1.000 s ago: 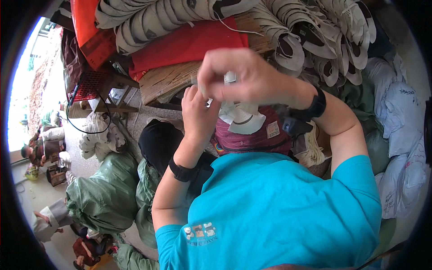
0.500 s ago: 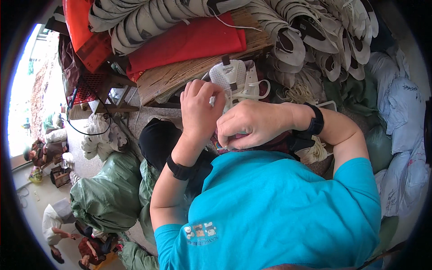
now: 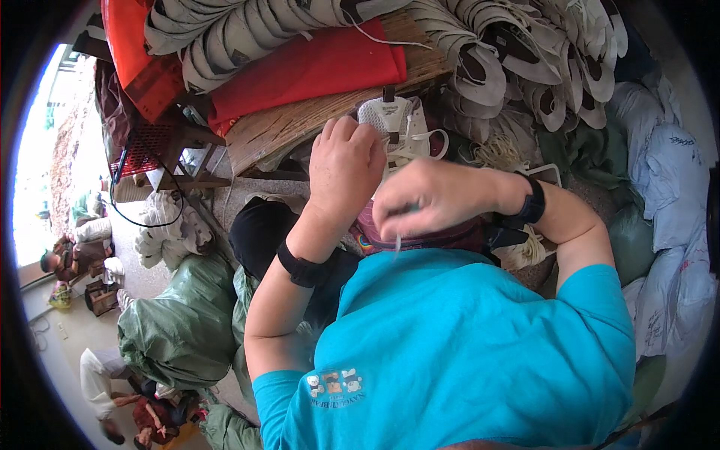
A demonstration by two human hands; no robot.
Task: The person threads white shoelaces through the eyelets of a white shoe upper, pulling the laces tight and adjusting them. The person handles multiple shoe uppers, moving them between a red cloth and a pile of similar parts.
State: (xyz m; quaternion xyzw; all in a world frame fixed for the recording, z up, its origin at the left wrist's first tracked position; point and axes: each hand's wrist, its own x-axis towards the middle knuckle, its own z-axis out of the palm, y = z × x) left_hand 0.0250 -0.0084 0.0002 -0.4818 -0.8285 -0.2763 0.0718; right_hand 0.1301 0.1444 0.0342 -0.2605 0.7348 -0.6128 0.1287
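Note:
A white shoe upper with a dark tab at its top stands up just beyond my hands. My left hand is closed at its near left side, fingers curled against it and partly hidden. White shoelace loops out from the upper's right side. My right hand, smeared by motion, is closed in a pinch nearer my body. A thin pale end, seemingly of the lace, sticks out below its fingers. Under the hands, a dark red patterned cloth lies across my lap.
A wooden bench ahead bears a folded red cloth and rows of nested shoe uppers. More uppers hang at the right. Green sacks stand left, pale sacks right. Other people are at the lower left.
My right hand has moved a little right, away from my left hand, and is blurred. My left hand has shifted slightly right and upward. The upper stands more upright in view.

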